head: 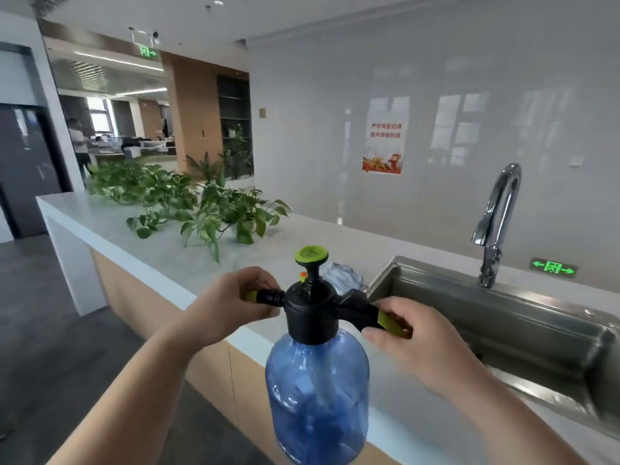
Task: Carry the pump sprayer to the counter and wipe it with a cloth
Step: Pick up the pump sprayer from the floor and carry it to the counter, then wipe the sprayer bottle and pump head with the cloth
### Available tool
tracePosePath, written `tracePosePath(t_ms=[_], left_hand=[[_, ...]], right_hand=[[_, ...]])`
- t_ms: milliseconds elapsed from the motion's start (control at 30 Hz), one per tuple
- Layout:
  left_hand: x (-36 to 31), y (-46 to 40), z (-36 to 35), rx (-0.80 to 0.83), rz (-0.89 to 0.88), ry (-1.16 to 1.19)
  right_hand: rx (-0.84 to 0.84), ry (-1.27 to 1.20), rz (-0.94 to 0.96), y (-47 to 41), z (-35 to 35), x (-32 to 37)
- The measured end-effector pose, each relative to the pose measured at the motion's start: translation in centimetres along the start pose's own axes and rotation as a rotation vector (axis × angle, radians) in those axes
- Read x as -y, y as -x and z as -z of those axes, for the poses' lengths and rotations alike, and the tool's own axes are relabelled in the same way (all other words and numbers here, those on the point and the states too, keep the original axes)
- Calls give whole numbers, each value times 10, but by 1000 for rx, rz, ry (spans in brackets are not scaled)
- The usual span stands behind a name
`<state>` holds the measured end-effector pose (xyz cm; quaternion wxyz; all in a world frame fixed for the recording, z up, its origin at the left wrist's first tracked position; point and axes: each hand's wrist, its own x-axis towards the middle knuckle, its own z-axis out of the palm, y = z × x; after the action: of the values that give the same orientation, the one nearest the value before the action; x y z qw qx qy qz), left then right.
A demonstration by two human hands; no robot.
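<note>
Carrying the pump sprayer (pixel 317 364) with 2 hands: left hand (pixel 231 303) fingers pinch its nozzle, right hand (pixel 406 333) fingers clasp its trigger handle; lower it upright onto the table (pixel 167 236), short of the cloth (pixel 342 275) beyond the fingers.

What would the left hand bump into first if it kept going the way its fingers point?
The left hand points right and already grips the nozzle of the pump sprayer, so it would press into the black pump head at once.

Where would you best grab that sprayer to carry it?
Probably by the black handle jutting to the right of the sprayer head, coming from the right, as the right hand does. The bottle is wide and smooth; the left hand can steady the nozzle.
</note>
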<state>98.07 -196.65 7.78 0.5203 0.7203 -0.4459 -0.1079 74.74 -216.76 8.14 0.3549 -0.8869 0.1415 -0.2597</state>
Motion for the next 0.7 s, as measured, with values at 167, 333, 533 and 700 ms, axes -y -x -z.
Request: tracePosePath(t_ms=[167, 333, 533, 700], left_hand=[[17, -106, 26, -26, -18, 6], [68, -208, 44, 37, -37, -21], [140, -313, 68, 128, -108, -59], [183, -372, 81, 232, -174, -76]], right_hand=[[-35, -13, 21, -116, -8, -26], [-75, 27, -1, -210, -38, -66], [-164, 66, -120, -289, -86, -97], [-196, 105, -241, -332, -122, -105]])
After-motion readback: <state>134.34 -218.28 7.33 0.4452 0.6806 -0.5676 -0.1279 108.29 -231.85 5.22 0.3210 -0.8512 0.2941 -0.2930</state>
